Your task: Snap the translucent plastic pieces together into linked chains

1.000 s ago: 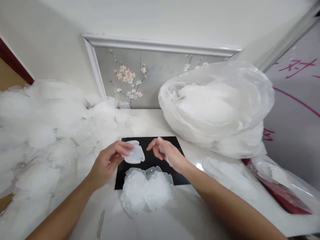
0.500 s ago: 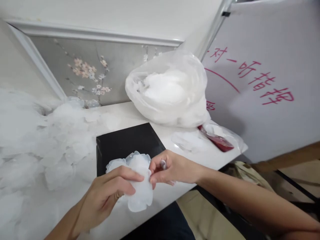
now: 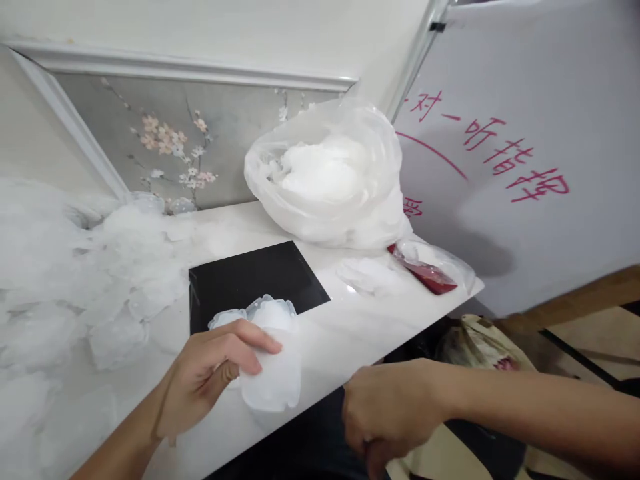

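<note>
Head view suggests work on one translucent piece (image 3: 273, 380) at the near side of the black board (image 3: 245, 273), and the next move seems to call for a steady hold on it. The left hand (image 3: 213, 370) has its grip closed, fingers over the piece; the right hand (image 3: 390, 407), well to the board's near right past the worktop (image 3: 330, 347) edge, curls downward, contents impossible to tell.

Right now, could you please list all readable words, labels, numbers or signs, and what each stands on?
"对一听指挥": red handwriting on the white board, preceded by an unclear mark.
Lower red character, same board, beside the large plastic bag: too unclear to read.
Red packet: no readable text.
Beige bag: dark red mark, too blurred to read.
Translucent piece in the left hand: no readable text.
</note>
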`<state>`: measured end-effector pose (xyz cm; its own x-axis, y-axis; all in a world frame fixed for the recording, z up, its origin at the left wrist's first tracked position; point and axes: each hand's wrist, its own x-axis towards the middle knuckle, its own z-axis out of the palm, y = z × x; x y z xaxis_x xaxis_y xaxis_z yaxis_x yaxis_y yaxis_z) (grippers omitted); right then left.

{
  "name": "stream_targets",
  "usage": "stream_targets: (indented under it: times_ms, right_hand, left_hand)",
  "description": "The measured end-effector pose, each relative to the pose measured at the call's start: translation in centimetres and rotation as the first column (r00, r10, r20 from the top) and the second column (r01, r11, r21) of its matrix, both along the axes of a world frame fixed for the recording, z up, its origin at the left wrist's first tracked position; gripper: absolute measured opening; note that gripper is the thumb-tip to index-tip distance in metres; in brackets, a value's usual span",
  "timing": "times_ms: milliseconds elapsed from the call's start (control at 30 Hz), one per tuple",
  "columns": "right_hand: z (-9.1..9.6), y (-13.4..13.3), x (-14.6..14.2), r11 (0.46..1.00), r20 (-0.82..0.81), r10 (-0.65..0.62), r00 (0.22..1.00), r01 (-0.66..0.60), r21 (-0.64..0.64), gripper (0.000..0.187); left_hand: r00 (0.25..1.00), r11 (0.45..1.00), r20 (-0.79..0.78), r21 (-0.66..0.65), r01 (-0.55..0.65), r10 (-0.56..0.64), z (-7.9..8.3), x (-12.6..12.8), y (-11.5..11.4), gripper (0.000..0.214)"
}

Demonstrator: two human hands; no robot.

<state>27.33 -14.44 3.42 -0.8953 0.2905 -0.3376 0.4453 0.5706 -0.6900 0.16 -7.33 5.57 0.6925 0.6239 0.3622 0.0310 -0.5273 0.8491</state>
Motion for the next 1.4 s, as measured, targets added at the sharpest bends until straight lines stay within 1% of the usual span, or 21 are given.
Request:
stream_targets:
  times_ms: [67, 100, 167, 200, 267, 333, 400, 467, 533, 633, 733, 800, 967, 1000, 1033, 1100, 1167, 1200, 1267, 1333, 1400]
  right_hand:
    - [0.8, 0.6, -0.3, 0.989, -0.08, -0.092, 0.993, 0.082, -0.12, 0.011]
    - [1.2, 1.2, -0.4, 0.965, -0.135, -0.189, 0.973, 0.159, -0.207, 0.011]
    - [1.7, 2.9, -0.8, 0.855, -0.214, -0.473, 0.855, 0.388, -0.344, 0.024]
    - [1.7, 4.1, -1.0, 0.769, -0.247, -0.62, 0.744, 0.514, -0.38, 0.036]
    - [1.3, 7.0, -1.7, 0.582, -0.34, -0.813, 0.472, 0.671, -0.459, 0.049]
    - [0.6, 10.2, -2.7, 0.466, -0.4, -0.88, 0.258, 0.633, -0.618, 0.045]
    - [-0.3, 13.3, -4.0, 0.401, -0.389, -0.911, 0.133, 0.501, -0.767, 0.036]
    - [-1.2, 15.8, -5.6, 0.36, -0.361, -0.93, 0.071, 0.376, -0.854, 0.031]
    - [-1.9, 17.5, -7.3, 0.359, -0.356, -0.933, 0.063, 0.265, -0.895, 0.038]
    - [-2.8, 18.8, -9.4, 0.385, -0.382, -0.923, 0.047, 0.143, -0.912, 0.053]
    - [-3.5, 19.3, -10.6, 0.382, -0.385, -0.923, 0.002, 0.124, -0.916, 0.061]
    - [-3.9, 19.5, -10.8, 0.38, -0.383, -0.924, -0.003, 0.13, -0.916, 0.064]
    - [-4.0, 20.0, -10.0, 0.376, -0.378, -0.926, 0.01, 0.122, -0.918, 0.068]
    - [-3.8, 20.0, -9.8, 0.37, -0.367, -0.929, 0.045, 0.131, -0.92, 0.068]
    - [-3.5, 19.9, -9.6, 0.364, -0.349, -0.93, 0.116, 0.153, -0.919, 0.069]
    - [-2.9, 19.1, -9.4, 0.374, -0.286, -0.902, 0.323, 0.253, -0.892, 0.069]
    - [-2.4, 17.7, -9.3, 0.449, -0.239, -0.849, 0.472, 0.405, -0.797, 0.064]
    - [-2.1, 16.9, -9.2, 0.497, -0.245, -0.832, 0.498, 0.474, -0.727, 0.059]
    - [-1.7, 15.5, -9.1, 0.572, -0.302, -0.81, 0.503, 0.564, -0.596, 0.049]
    - [-1.2, 15.1, -8.9, 0.624, -0.359, -0.78, 0.512, 0.59, -0.513, 0.043]
    - [-0.9, 15.9, -8.6, 0.66, -0.412, -0.751, 0.515, 0.603, -0.449, 0.034]
  left_hand:
    - [0.974, 0.973, -0.015, -0.041, -0.227, 0.227, -0.2, 0.1, 0.6, 0.02]
    - [0.923, 0.919, -0.033, -0.09, -0.384, 0.382, -0.4, 0.1, 1.0, 0.02]
    - [0.771, 0.736, -0.077, -0.25, -0.629, 0.632, -0.9, 0.0, 2.1, 0.023]
    - [0.732, 0.669, -0.073, -0.353, -0.655, 0.678, -1.3, -0.1, 2.7, 0.024]
    - [0.719, 0.587, -0.017, -0.564, -0.581, 0.695, -2.0, -0.3, 3.8, 0.029]
    - [0.71, 0.502, 0.015, -0.717, -0.483, 0.704, -2.8, -0.5, 4.6, 0.028]
    - [0.702, 0.433, 0.037, -0.81, -0.396, 0.711, -3.3, -0.7, 5.0, 0.022]
    - [0.696, 0.403, 0.074, -0.857, -0.321, 0.714, -3.5, -0.9, 5.1, 0.012]
    - [0.702, 0.407, 0.128, -0.879, -0.247, 0.701, -3.7, -1.3, 5.2, 0.007]
    - [0.725, 0.398, 0.169, -0.904, -0.155, 0.667, -3.8, -1.9, 5.4, 0.018]
    - [0.756, 0.385, 0.173, -0.916, -0.113, 0.631, -3.9, -2.3, 5.7, 0.028]
    - [0.775, 0.4, 0.175, -0.91, -0.108, 0.608, -3.9, -2.4, 5.8, 0.031]
    - [0.802, 0.438, 0.119, -0.879, -0.19, 0.586, -3.4, -2.3, 5.5, 0.031]
    - [0.81, 0.454, 0.094, -0.863, -0.223, 0.578, -3.2, -2.3, 5.4, 0.031]
    - [0.825, 0.478, 0.06, -0.838, -0.264, 0.561, -3.1, -2.3, 5.2, 0.032]
    - [0.873, 0.553, -0.056, -0.754, -0.355, 0.484, -3.0, -2.4, 4.9, 0.035]
    - [0.904, 0.662, -0.219, -0.622, -0.419, 0.367, -3.1, -2.5, 4.6, 0.033]
    - [0.896, 0.718, -0.298, -0.536, -0.443, 0.33, -3.3, -2.5, 4.5, 0.032]
    - [0.845, 0.803, -0.405, -0.336, -0.492, 0.349, -3.6, -2.8, 4.5, 0.03]
    - [0.792, 0.832, -0.442, -0.158, -0.532, 0.422, -3.8, -3.3, 4.9, 0.029]
    - [0.727, 0.818, -0.46, -0.002, -0.575, 0.51, -3.9, -4.2, 5.9, 0.024]
